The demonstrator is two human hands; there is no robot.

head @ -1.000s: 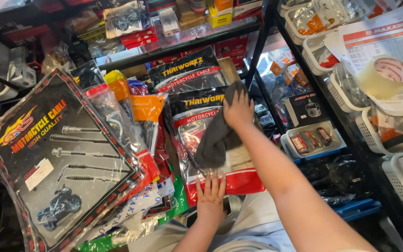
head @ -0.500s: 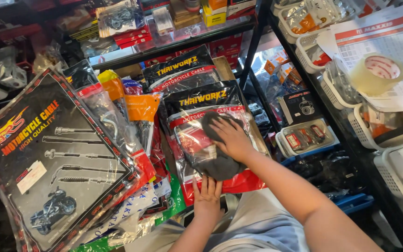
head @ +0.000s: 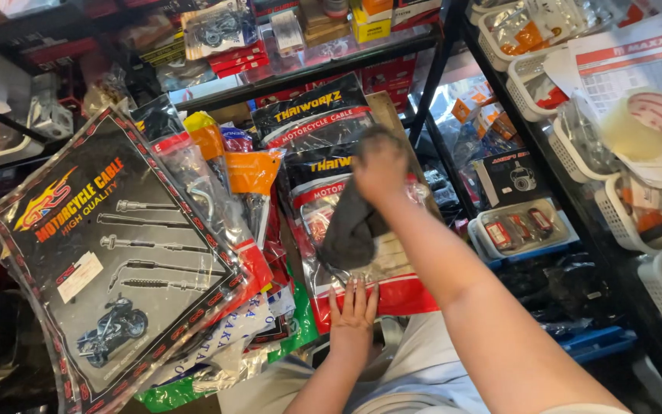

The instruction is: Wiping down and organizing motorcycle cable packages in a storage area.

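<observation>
Right now the right hand [head: 381, 165] presses a dark grey cloth [head: 352, 226] against a clear plastic packet with red trim [head: 392, 295]; fingers curled over the top of the cloth, gripping it, blurred so exact finger spread cannot be told; cloth hangs down from the hand over the packet's middle. Left hand [head: 352, 310] lies flat on the packet's lower edge, fingers straight and slightly spread, tips on the red strip, holding nothing. Packet sits upright-ish in front of a stack of similar black and red cable packets [head: 312, 126], leaning toward a dark metal shelf [head: 323, 65]; just below it, the person's light grey trousers [head: 415, 376]. Left of the stack: orange-topped clear bags [head: 250, 172], touching one another; further left a large black cable packet with a motorcycle picture [head: 109, 253], tilted, overlapping white and green bags [head: 216, 345] underneath. Right of the right forearm: a clear blister box with small red parts [head: 519, 226] on a lower rack shelf; white wire baskets [head: 576, 153] along the right rack; a roll of clear tape [head: 645, 123] resting on printed paper [head: 630, 61] at the top right; yellow small boxes [head: 369, 27] on the upper shelf.
</observation>
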